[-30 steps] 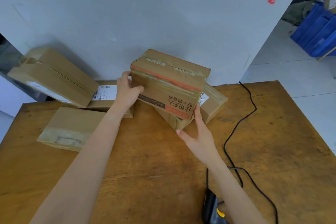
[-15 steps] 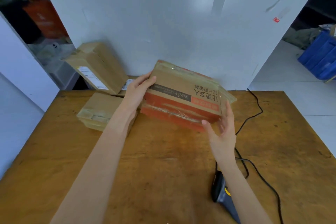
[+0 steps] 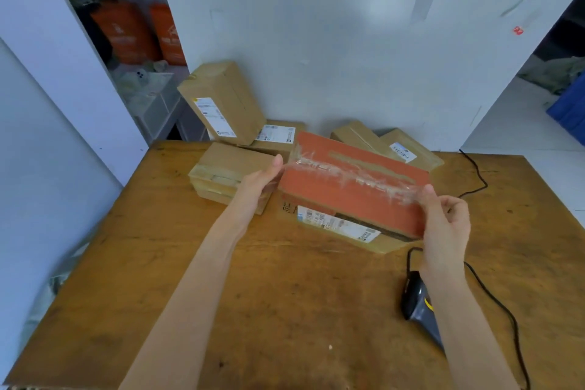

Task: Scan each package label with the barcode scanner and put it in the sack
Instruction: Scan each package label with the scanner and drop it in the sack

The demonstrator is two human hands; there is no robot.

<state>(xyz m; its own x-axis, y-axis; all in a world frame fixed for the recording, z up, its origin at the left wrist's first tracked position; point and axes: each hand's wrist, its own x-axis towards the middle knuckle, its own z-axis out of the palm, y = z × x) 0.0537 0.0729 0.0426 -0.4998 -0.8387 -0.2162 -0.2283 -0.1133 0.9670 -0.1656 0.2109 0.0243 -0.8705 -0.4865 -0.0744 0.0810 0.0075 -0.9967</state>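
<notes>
Holding the red-topped cardboard package (image 3: 351, 187) at both ends above the wooden table (image 3: 285, 279), my left hand (image 3: 259, 179) and right hand (image 3: 446, 218) clamp it, white label (image 3: 337, 223) facing me. Black barcode scanner (image 3: 418, 304) lies beside my right forearm.

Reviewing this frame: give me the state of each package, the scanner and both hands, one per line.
Red-topped box: held at both ends, label facing the camera.
Left hand: gripping the box's left end.
Right hand: gripping its right end.
Barcode scanner: lying on the table, unheld.
Leaning box: tilted against the wall.
</notes>
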